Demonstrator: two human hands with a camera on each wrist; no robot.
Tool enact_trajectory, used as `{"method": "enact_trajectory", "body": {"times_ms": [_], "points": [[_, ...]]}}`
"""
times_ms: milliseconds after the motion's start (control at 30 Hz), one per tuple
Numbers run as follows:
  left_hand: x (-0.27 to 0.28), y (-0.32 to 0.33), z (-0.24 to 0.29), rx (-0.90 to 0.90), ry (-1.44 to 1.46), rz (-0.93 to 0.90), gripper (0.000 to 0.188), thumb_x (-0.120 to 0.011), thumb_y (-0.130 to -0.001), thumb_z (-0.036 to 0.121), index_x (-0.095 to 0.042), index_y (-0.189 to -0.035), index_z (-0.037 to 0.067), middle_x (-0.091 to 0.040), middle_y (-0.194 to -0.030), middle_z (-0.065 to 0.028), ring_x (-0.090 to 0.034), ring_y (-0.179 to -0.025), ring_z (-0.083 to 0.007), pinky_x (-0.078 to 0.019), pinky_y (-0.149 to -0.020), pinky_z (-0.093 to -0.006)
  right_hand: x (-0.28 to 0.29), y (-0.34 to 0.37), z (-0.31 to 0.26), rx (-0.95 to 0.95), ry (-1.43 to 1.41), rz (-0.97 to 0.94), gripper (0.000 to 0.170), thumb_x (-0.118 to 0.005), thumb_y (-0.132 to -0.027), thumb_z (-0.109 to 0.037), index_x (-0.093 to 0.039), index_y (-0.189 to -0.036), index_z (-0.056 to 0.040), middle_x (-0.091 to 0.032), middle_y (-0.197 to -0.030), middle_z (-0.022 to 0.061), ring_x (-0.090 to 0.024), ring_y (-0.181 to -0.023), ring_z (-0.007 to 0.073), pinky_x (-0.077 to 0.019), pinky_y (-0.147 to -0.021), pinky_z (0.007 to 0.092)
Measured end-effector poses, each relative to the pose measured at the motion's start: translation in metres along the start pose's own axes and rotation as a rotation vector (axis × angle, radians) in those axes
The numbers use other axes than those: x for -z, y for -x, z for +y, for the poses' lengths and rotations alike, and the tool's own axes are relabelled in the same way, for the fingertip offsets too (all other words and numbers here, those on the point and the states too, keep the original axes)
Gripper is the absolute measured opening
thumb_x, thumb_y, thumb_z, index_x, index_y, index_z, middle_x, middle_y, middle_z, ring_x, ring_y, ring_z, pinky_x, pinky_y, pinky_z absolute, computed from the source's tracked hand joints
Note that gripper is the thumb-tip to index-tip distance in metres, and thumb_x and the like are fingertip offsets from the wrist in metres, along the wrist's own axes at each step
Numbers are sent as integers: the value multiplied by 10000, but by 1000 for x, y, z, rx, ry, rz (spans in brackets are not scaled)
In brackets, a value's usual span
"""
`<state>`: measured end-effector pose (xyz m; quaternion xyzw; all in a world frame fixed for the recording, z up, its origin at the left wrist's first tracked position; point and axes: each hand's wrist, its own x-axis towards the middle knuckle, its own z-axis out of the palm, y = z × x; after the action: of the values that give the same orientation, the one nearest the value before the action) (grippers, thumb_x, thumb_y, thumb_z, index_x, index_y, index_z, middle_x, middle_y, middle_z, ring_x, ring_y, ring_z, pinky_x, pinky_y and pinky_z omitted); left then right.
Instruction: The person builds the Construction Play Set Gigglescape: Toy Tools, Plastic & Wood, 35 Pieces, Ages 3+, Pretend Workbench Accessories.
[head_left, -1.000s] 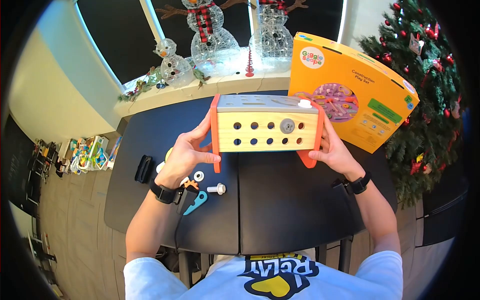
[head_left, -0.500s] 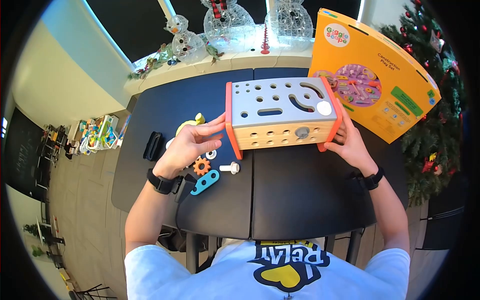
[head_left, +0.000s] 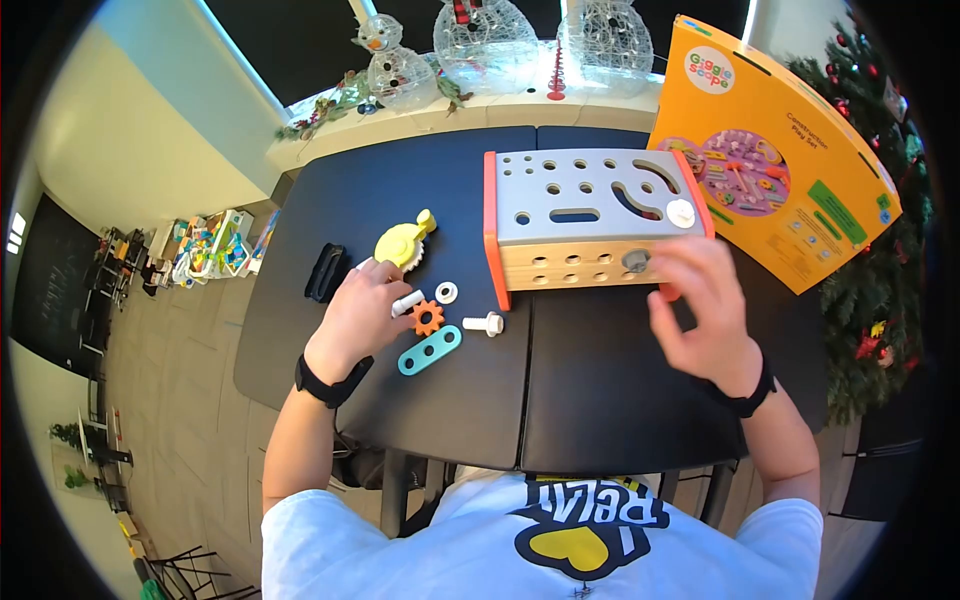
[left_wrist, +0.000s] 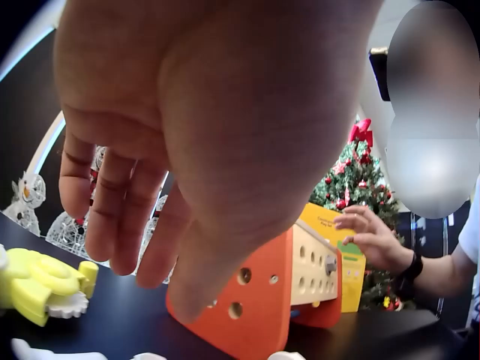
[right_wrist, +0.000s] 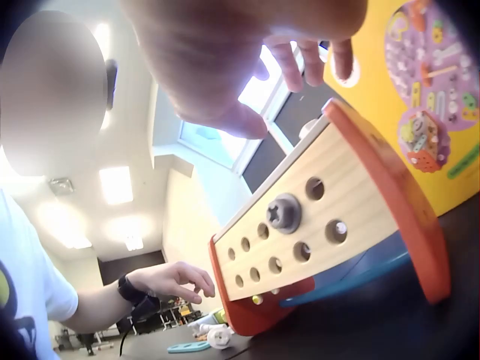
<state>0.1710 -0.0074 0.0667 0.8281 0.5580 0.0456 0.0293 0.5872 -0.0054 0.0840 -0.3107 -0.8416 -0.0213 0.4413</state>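
A wooden toy workbench (head_left: 580,262) with a grey holed top and orange end panels stands on the black table. A grey screw (right_wrist: 284,214) sits in a hole of its front side, and a white round piece (head_left: 680,213) sits on its top. My right hand (head_left: 705,305), fingers loosely bent, hovers in front of its right end, holding nothing. My left hand (head_left: 352,312) reaches over the loose parts at the left, its fingers fairly straight in the left wrist view. Close by it are a white bolt (head_left: 408,302), an orange gear (head_left: 428,318) and a yellow toy saw (head_left: 402,245).
A white washer (head_left: 446,292), a second white bolt (head_left: 485,324) and a teal three-hole strip (head_left: 430,350) lie between the left hand and the workbench. A black case-like object (head_left: 327,272) lies farther left. The yellow play-set box (head_left: 780,150) stands behind at the right.
The workbench, earlier held up between both hands, has come down onto the table. Both hands have let go; the left has moved over to the loose parts, the right has drawn back toward the body.
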Motion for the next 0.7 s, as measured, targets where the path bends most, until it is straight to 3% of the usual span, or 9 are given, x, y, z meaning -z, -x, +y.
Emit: {"method": "enact_trajectory", "body": {"times_ms": [133, 233, 367, 700], "points": [[-10, 7, 0, -101, -43, -77, 515, -861, -667, 121, -774, -1174, 117, -620, -1223, -64, -574, -1197, -285, -465, -1048, -436, -28, -14, -23, 150, -148, -278, 179, -739, -815, -22, -703, -990, -31, -682, -1047, 91, -669, -967, 285, -538, -841, 396], [-17, 3, -1, -189, -84, -119, 578, -839, -666, 96, -744, -1235, 130, -589, -1264, -57, -532, -1245, -289, -459, -1064, -430, -53, -16, -32, 170, -255, -384, 175, -737, -849, -72, -691, -1012, -26, -668, -1016, 95, -666, -941, 274, -540, -831, 388], [-28, -7, -5, -190, -94, -128, 504, -822, -666, 80, -739, -1162, 69, -598, -1270, -49, -533, -1238, -279, -454, -1070, -407, -77, -20, -37, 113, -343, -487, 194, -711, -903, -120, -673, -1063, -17, -657, -1008, 114, -668, -951, 299, -562, -829, 403], [-25, -16, -3, -297, -84, -118, 404, -805, -650, 123, -723, -1043, 72, -653, -1042, -32, -565, -1137, -259, -453, -1041, -419, -92, -22, -33, -47, -453, -586, 214, -724, -919, -135, -683, -1081, -1, -680, -1048, 130, -689, -914, 343, -577, -806, 411]]}}
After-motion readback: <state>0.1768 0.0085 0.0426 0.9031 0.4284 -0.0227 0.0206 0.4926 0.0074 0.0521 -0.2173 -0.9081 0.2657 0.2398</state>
